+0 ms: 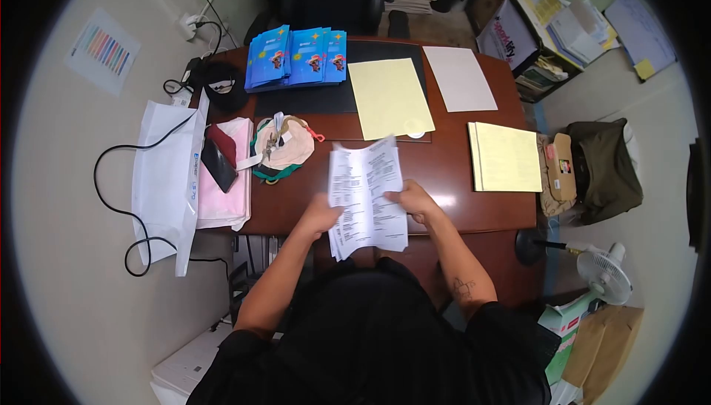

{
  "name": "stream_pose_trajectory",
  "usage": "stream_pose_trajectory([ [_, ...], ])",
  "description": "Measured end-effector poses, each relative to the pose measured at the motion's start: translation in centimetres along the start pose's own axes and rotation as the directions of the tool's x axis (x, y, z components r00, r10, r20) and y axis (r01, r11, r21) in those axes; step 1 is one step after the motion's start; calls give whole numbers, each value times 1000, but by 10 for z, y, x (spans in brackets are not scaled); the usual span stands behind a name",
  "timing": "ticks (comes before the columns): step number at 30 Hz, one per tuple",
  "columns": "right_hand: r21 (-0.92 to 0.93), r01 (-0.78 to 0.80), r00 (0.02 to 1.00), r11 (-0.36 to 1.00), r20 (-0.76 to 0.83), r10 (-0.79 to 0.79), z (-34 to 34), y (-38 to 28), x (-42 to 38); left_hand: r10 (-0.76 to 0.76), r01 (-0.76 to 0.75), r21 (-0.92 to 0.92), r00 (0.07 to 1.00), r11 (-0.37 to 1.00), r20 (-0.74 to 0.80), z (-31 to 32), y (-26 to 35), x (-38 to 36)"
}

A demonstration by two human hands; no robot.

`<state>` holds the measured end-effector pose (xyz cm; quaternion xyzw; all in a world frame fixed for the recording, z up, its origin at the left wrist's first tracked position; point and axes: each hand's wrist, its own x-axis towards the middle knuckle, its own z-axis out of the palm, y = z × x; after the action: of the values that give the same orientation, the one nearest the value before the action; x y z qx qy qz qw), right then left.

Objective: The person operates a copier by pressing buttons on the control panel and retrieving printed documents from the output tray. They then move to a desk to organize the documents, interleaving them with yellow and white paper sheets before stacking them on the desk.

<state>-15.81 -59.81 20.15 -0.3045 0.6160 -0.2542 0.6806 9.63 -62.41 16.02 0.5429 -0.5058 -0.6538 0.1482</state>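
Note:
A stack of printed paper sheets (368,197) is held up at the desk's near edge, bent along a line down its middle. My left hand (320,214) grips its left side. On the right side, my right hand (415,201) is closed with the thumb on top of the pages. Beyond the stack, a pale yellow sheet (389,97) lies on a black desk mat (296,103). Several blue booklets (296,57) are piled on the mat at the back left. A round fabric pouch (285,145) with keys on it lies left of the papers.
On the right are a yellow paper pile (507,159), a white sheet (461,79) and a dark bag (607,171). A phone (218,166) rests on pink material (222,201) at left, beside a white plastic sheet (159,183) and black cable. A fan (603,271) stands at lower right.

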Motion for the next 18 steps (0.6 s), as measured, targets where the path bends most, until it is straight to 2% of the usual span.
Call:
stream_pose_trajectory([
  [3,303,50,988,952,125,-92,-35,11,0,-19,28,-189,998,982,53,-26,22,-8],
  [4,336,153,969,929,133,-208,-52,2,-18,83,-57,-413,996,909,45,-47,21,-17],
  [5,335,209,962,919,100,-255,-69,3,-25,188,-119,-539,979,834,75,-64,21,-23],
  [7,264,347,922,900,82,-379,-84,9,-30,277,-223,-466,960,856,50,-75,20,-29],
  [10,177,536,844,825,-82,-530,-86,3,-44,333,-318,-402,942,859,-34,-70,28,-30],
  [13,34,566,819,824,-133,-558,-86,19,-42,426,-431,-336,900,838,-93,-55,30,-21],
  [14,-93,521,836,848,-145,-530,-85,24,-40,448,-460,-298,887,836,-113,-46,31,-18],
  [16,-54,572,797,818,-199,-570,-76,34,-33,494,-516,-221,857,828,-149,-27,36,-14],
  [17,-36,597,776,801,-227,-588,-74,37,-30,492,-522,-239,852,819,-178,-25,37,-14],
  [18,60,615,770,786,-261,-583,-73,34,-31,488,-528,-257,848,809,-205,-24,36,-13],
])
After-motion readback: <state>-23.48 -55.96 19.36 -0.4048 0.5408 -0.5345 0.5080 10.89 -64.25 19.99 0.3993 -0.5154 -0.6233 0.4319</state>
